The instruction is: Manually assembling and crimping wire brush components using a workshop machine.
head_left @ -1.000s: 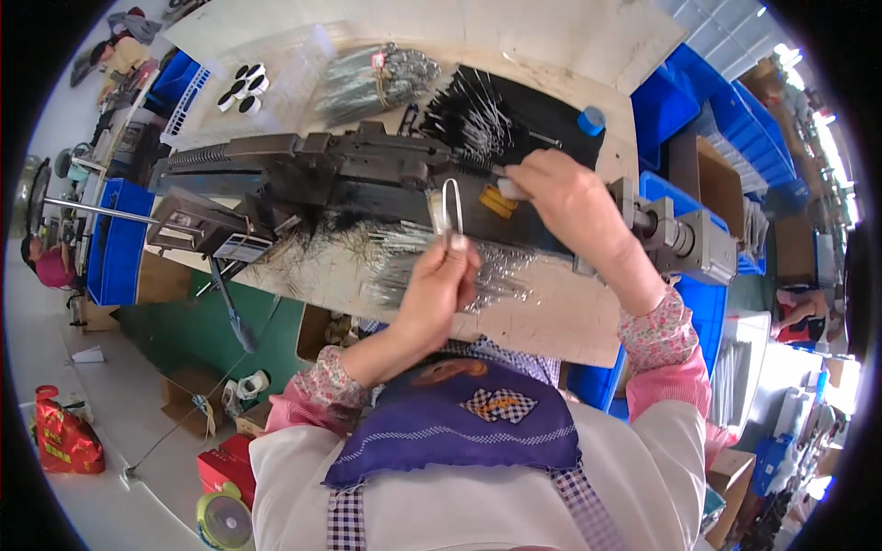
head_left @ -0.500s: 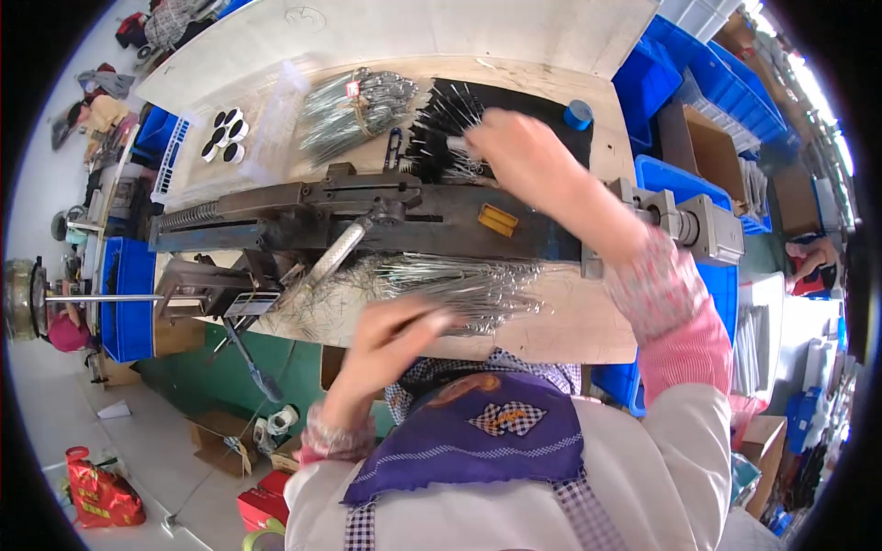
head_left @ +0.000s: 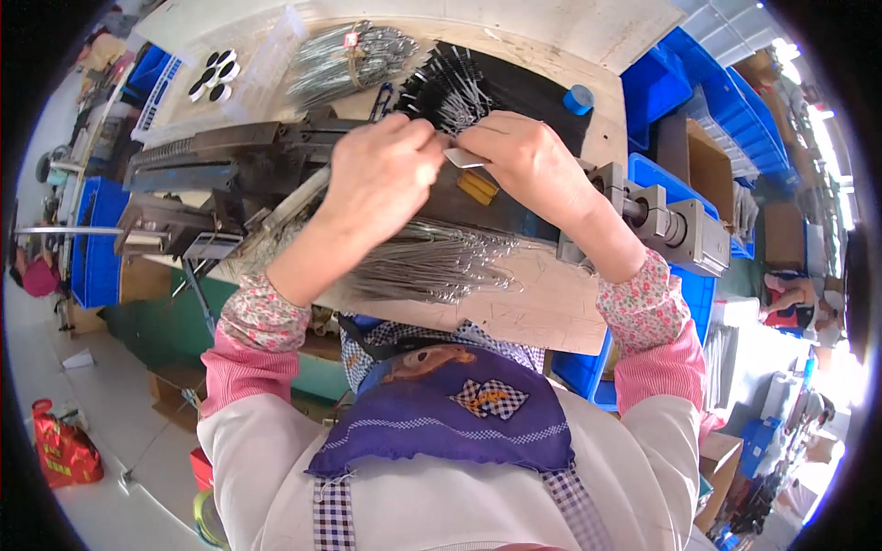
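My right hand (head_left: 525, 158) is closed, pinching a small flat whitish piece (head_left: 467, 159) that sticks out below its fingers. Beside it my left hand (head_left: 384, 170) is closed too, fingertips almost meeting the right ones; what it pinches is hidden. Both are held over a dark metal bench fixture (head_left: 266, 151). Just beyond them, a fan of thin wire brushes with black bristle ends (head_left: 450, 87) lies on a black mat (head_left: 542, 87). Below the hands a heap of loose looped metal wires (head_left: 432, 262) rests on the wooden table (head_left: 542, 308).
A tied bundle of wires (head_left: 354, 64) lies at the back, left of the brushes. Beside it stands a clear bin (head_left: 266, 69) with black-and-white cylinders (head_left: 216, 75). A yellow block (head_left: 478, 187) sits on the fixture; a blue tape roll (head_left: 578, 99) is on the mat. Blue crates (head_left: 657, 87) flank the right.
My left hand has moved up from the loose wires to meet the right. The right has drawn back slightly from the brushes with the whitish piece. The view has shifted a little.
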The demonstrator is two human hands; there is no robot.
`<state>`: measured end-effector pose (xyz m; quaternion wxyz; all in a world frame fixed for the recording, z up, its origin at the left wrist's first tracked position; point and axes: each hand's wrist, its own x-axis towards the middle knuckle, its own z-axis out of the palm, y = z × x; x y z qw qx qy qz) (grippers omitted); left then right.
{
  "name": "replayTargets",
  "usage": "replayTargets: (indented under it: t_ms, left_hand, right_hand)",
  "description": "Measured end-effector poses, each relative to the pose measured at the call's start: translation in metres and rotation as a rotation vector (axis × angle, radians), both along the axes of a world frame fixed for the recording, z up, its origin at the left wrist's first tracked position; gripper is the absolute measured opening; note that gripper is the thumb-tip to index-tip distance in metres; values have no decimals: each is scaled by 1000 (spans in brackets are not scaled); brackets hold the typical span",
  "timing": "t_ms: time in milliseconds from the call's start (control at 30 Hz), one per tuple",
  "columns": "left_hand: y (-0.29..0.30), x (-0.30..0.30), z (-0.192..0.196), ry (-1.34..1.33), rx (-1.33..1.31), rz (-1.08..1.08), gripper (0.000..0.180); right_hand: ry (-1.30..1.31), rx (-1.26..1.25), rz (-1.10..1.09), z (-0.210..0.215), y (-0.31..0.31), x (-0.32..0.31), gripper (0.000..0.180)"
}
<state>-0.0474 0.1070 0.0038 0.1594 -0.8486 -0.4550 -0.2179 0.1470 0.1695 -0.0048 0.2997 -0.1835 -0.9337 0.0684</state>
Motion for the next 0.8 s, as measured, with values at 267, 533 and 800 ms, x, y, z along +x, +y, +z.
replayTargets:
  t_ms: [267,533,800]
  left_hand:
    - [-87,14,-52,-1611,-869,201,41]
    - [-62,-2,-25,-1916,-1144,-201,44]
    - [-76,-31,-83,-1384,-876,204,28]
  right_hand:
    - [190,-224,35,-23,15,-28,16]
    - [117,-343,23,-25,16,-35,19]
    - [-11,-4,-174,3,-32,-31,15]
